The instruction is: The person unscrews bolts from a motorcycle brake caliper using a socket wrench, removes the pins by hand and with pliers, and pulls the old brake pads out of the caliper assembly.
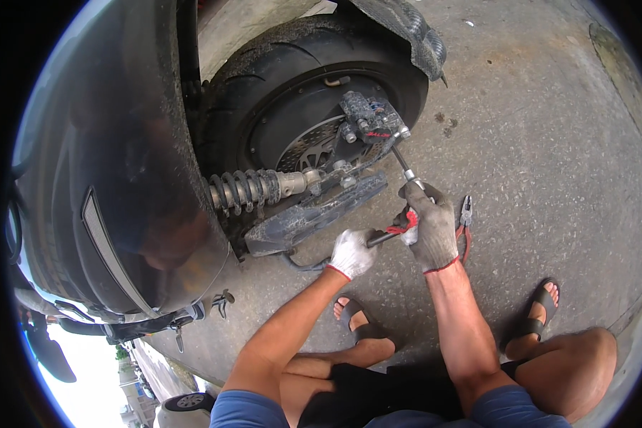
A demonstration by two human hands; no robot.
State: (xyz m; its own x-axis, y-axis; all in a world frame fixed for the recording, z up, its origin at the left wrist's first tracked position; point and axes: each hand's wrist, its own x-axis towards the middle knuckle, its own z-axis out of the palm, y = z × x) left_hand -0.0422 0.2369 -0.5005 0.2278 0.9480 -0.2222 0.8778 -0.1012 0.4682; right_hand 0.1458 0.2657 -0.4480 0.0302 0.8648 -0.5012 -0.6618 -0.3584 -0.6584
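My right hand (433,232), in a soiled grey work glove with a red cuff edge, is closed round the upper part of a socket wrench (408,173). Its thin dark shaft runs up to the dusty brake caliper (369,118) on a motorbike's wheel; the exact contact is too small to tell. My left hand (352,253), in a whiter glove, grips a dark bar with a red part, which reaches to the right hand; the joint between bar and shaft is covered by the right glove. Behind the caliper sits a perforated brake disc (303,151).
Red-handled pliers (465,225) lie on the concrete floor (542,185) beside my right hand. A coil-spring shock absorber (246,191) and a dirty swingarm (314,214) stretch left of the wheel. The bike's glossy dark body (121,164) fills the left side, below the black tyre (264,64).
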